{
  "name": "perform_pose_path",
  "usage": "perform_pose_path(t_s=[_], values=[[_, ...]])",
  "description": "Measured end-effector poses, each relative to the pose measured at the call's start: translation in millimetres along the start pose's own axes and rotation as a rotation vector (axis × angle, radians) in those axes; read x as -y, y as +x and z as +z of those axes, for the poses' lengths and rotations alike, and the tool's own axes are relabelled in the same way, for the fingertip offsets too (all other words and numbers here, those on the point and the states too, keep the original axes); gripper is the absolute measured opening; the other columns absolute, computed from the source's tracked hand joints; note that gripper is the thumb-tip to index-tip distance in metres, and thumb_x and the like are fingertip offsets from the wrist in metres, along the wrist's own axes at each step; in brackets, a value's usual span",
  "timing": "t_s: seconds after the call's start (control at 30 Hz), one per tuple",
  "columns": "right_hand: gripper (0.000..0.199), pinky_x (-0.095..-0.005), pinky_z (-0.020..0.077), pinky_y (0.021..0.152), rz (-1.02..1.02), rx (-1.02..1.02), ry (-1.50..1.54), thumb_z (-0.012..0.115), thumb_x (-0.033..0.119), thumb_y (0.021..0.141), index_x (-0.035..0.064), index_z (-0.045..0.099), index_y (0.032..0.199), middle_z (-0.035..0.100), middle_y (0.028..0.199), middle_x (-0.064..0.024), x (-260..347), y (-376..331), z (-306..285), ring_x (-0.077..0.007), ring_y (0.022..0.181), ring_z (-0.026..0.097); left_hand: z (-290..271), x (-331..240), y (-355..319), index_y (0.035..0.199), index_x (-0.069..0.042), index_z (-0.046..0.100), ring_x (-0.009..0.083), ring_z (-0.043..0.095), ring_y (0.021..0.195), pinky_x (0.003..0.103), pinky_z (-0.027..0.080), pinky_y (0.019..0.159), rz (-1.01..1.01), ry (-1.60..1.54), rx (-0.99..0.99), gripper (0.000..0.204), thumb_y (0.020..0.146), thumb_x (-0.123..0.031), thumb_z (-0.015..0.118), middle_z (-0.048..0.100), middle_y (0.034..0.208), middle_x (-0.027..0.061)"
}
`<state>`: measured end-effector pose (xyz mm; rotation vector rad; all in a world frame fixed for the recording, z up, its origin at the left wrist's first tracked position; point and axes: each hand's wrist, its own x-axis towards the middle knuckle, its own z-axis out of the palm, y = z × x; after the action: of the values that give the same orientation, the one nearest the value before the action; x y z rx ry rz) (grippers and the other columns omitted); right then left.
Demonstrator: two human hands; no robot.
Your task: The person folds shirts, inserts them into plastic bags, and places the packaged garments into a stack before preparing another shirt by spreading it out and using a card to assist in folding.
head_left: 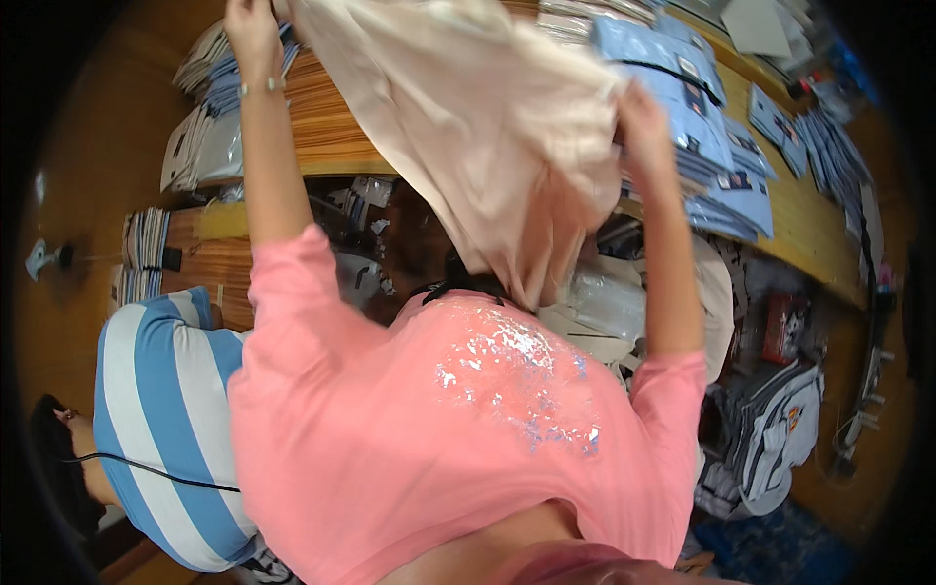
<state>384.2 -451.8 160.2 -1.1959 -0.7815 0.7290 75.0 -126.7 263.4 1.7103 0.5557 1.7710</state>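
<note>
While right hand (644,115) holds beige cloth (458,107), long axis slants down-right.

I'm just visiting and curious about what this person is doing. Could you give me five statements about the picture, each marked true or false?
1. Both the left hand and the right hand hold the beige cloth. True.
2. The beige cloth is neatly folded into a square. False: it is held up and hangs loosely in folds between the hands.
3. Folded light-blue garments are piled to the right of the cloth. True.
4. The person's top is dark green. False: it is pink, with a speckled silvery patch on it.
5. Someone in a blue-and-white striped garment is on the person's left. True.
</note>
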Motion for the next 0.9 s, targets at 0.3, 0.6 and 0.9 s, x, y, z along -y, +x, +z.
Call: perform_pose_path(t_s=[0.3, 0.6, 0.9], values=[[0.014, -0.0290, 0.0444, 0.062, -0.722, -0.447, -0.465, 0.051, 0.009, 0.084, 0.0003, 0.060, 0.090, 0.062, 0.076, -0.0081, 5.6, 178.0, 49.4, -0.0162, 0.067, 0.056, -5.5, 55.0, -65.9, 0.118, -0.001, 0.051, 0.0157, 0.054, 0.096, 0.029, 0.041, 0.086, 0.151, 0.368, 0.637, 0.031, 0.091, -0.016, 0.051, 0.059, 0.107, 0.0099], [0.021, -0.0403, 0.0460, 0.077, -0.098, 0.019, -0.956, 0.054, 0.002, 0.078, 0.0020, 0.062, 0.098, 0.062, 0.095, -0.0172, -172.6, 205.7, 63.0, -0.0351, 0.089, 0.058, -82.0, 202.0, -45.3, 0.107, 0.001, 0.059, 0.0126, 0.057, 0.088, 0.025, 0.043, 0.082, -0.704, 0.380, 1.008, 0.024, 0.085, -0.006, 0.057, 0.064, 0.094, 0.0062], [0.034, -0.0377, 0.0416, 0.088, -0.170, 0.395, -1.170, 0.065, 0.003, 0.068, 0.0097, 0.065, 0.101, 0.057, 0.115, -0.0101, -246.8, 212.0, 71.4, -0.0275, 0.107, 0.051, -77.0, 280.6, -107.0, 0.096, 0.001, 0.064, 0.0206, 0.058, 0.081, 0.030, 0.046, 0.076, -0.619, 0.787, 0.921, 0.030, 0.073, -0.017, 0.071, 0.065, 0.089, 0.0100]])
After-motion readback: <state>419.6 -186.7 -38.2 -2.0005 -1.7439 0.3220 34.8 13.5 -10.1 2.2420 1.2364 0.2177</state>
